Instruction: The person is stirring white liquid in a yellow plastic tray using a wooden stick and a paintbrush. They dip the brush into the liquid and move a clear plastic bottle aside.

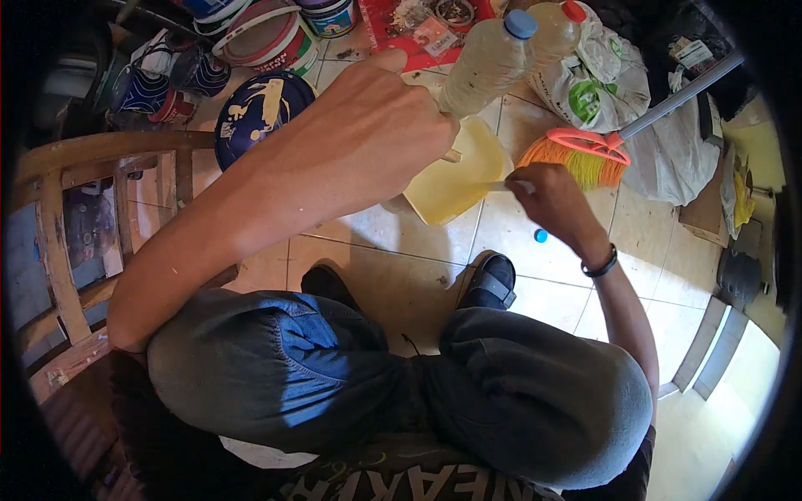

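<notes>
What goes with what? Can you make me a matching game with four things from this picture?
Things
1. broom
2. loose cap
3. tray
4. right hand

Clues
A. plain yellow, with rounded corners
B. gripping something thin and pale
C. has orange and yellow bristles
D. blue, lying on the floor

Right pairs: 1-C, 2-D, 3-A, 4-B
</notes>
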A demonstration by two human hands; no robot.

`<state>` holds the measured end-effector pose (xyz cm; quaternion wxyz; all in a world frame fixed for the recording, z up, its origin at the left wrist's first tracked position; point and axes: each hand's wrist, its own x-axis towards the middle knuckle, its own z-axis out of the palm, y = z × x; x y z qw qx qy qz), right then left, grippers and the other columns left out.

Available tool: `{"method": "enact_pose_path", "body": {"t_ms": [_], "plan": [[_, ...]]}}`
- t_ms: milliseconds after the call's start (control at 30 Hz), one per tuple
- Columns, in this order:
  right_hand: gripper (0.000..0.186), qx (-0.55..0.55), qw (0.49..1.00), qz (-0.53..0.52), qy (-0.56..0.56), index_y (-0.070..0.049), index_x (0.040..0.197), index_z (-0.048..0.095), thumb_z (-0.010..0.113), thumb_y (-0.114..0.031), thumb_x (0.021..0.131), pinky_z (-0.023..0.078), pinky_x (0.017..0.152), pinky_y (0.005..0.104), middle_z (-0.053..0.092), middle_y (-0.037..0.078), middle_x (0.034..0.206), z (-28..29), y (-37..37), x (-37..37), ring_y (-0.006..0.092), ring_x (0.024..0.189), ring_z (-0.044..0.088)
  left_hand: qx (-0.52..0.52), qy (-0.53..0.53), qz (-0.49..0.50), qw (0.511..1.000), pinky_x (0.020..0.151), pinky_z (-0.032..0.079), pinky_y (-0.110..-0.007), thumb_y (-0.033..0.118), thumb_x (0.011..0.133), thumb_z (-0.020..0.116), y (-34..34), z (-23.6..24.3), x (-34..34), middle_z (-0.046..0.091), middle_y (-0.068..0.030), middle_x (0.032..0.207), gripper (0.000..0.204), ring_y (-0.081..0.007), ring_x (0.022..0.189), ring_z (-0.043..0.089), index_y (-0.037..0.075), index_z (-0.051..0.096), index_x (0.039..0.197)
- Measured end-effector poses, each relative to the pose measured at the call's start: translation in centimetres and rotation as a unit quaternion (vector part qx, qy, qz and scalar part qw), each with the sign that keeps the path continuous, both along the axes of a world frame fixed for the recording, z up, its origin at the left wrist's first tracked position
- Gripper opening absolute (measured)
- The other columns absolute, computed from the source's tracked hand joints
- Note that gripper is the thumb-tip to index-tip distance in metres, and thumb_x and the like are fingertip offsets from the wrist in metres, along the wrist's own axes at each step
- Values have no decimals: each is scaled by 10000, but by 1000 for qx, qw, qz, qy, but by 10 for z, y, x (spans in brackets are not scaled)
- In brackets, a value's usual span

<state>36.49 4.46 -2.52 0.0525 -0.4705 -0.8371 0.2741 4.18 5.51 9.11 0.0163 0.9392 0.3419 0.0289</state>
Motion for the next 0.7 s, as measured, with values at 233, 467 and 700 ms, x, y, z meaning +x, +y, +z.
{"method": "enact_pose_path", "body": {"t_ms": [233, 467, 700], "plan": [[116, -31, 997, 47, 52, -38, 1021, 824, 770, -99, 938, 587, 796, 480, 752, 191, 894, 19, -6, -19, 390, 861, 736, -51, 46, 30, 997, 1016, 506, -427, 59, 760, 767, -1, 5, 3, 795, -142, 893, 282, -306, 950, 758, 40, 783, 1041], [140, -14, 997, 54, -49, -39, 1018, 832, 761, -128, 937, 566, 836, 485, 737, 192, 917, 15, 23, 4, 381, 930, 720, -24, -10, 11, 1000, 1018, 505, -426, 53, 749, 780, 0, -2, 0, 783, -163, 842, 311, -342, 904, 767, 31, 789, 1059], [129, 81, 985, 115, -101, -26, 959, 817, 777, -144, 924, 559, 793, 490, 700, 180, 899, 25, 59, -5, 370, 906, 721, -41, 29, 7, 999, 1004, 518, -433, 33, 800, 737, -2, 0, 4, 779, -182, 841, 262, -342, 893, 765, 28, 801, 1054]]}}
